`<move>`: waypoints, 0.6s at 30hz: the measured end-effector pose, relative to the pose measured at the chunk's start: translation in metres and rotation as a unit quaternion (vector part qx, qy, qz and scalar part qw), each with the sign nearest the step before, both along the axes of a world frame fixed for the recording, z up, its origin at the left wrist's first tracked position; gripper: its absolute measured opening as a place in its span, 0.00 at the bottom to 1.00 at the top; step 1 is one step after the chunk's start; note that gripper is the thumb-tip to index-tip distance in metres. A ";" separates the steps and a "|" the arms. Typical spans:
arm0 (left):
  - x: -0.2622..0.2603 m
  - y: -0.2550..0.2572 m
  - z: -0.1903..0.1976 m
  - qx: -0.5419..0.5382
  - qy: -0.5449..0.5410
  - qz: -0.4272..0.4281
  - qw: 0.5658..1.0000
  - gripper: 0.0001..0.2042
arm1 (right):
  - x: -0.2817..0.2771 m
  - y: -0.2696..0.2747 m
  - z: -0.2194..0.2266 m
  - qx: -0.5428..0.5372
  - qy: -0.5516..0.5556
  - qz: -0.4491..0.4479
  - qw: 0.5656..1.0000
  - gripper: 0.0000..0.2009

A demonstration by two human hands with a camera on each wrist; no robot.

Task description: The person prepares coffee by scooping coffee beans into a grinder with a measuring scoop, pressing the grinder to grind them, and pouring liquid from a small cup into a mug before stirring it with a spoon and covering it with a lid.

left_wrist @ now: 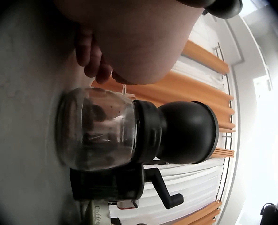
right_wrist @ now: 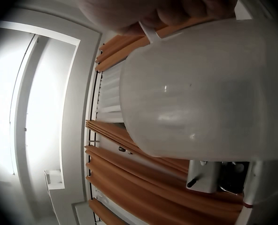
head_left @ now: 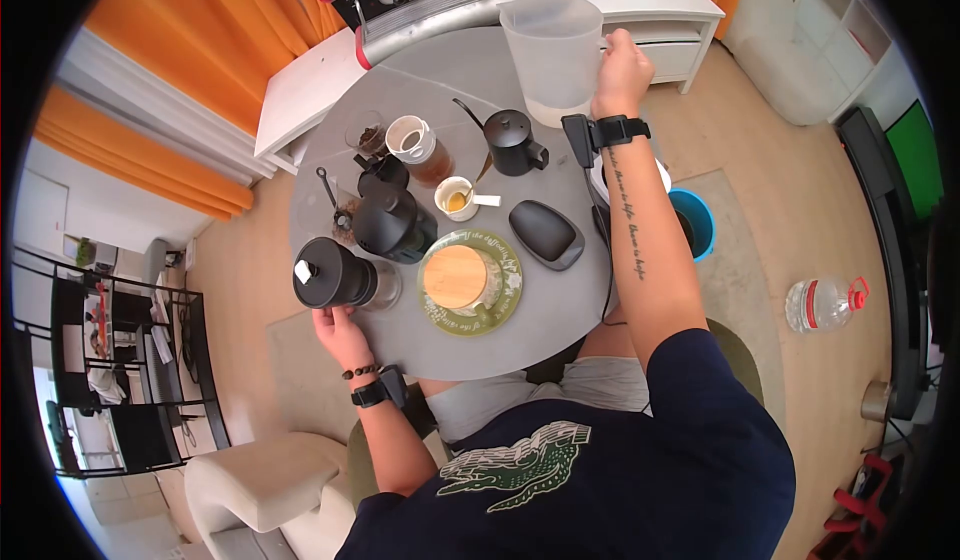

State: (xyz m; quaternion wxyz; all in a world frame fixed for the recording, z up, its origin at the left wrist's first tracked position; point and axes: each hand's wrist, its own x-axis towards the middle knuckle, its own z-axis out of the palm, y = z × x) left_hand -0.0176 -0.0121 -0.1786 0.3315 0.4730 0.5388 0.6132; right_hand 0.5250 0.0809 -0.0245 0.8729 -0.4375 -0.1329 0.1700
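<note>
My right hand (head_left: pixel 625 72) grips the handle of a large translucent plastic pitcher (head_left: pixel 553 55) at the far right of the table. In the right wrist view, curled fingers (right_wrist: pixel 176 11) show above the pitcher's side. At the table's left edge, my left hand (head_left: pixel 343 335) is beside a glass jar (left_wrist: pixel 99 129) with a wide black top (head_left: pixel 333 273). Its fingers (left_wrist: pixel 96 61) hang loosely bent next to the glass in the left wrist view. Close to that jar stand a black rounded appliance (head_left: pixel 395 222) and, in the left wrist view, a black crank handle (left_wrist: pixel 165 187).
On the grey table (head_left: pixel 450 355) are a green plate (head_left: pixel 510 305) with a round wooden lid (head_left: pixel 456 276), a white cup (head_left: pixel 455 198), a black gooseneck kettle (head_left: pixel 513 142), a dark oval tray (head_left: pixel 545 235) and a lidded brown jar (head_left: pixel 432 165). An espresso machine (head_left: pixel 450 25) stands behind.
</note>
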 end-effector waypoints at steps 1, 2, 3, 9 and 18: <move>-0.001 -0.003 0.004 0.003 0.000 0.004 1.000 0.07 | -0.003 -0.005 0.007 0.005 0.003 -0.001 1.000 0.14; -0.003 -0.002 0.003 0.000 0.001 0.007 1.000 0.07 | -0.005 -0.001 0.004 0.004 0.010 0.001 1.000 0.15; -0.004 -0.002 0.001 0.000 -0.005 0.005 1.000 0.07 | -0.006 0.002 -0.001 0.002 0.011 0.003 1.000 0.15; -0.002 -0.004 0.009 0.014 -0.021 -0.001 1.000 0.08 | -0.001 -0.001 -0.001 -0.024 -0.002 -0.020 0.999 0.17; -0.006 -0.003 0.008 0.023 -0.037 -0.014 0.999 0.06 | 0.019 -0.007 -0.015 -0.006 -0.017 0.040 0.999 0.15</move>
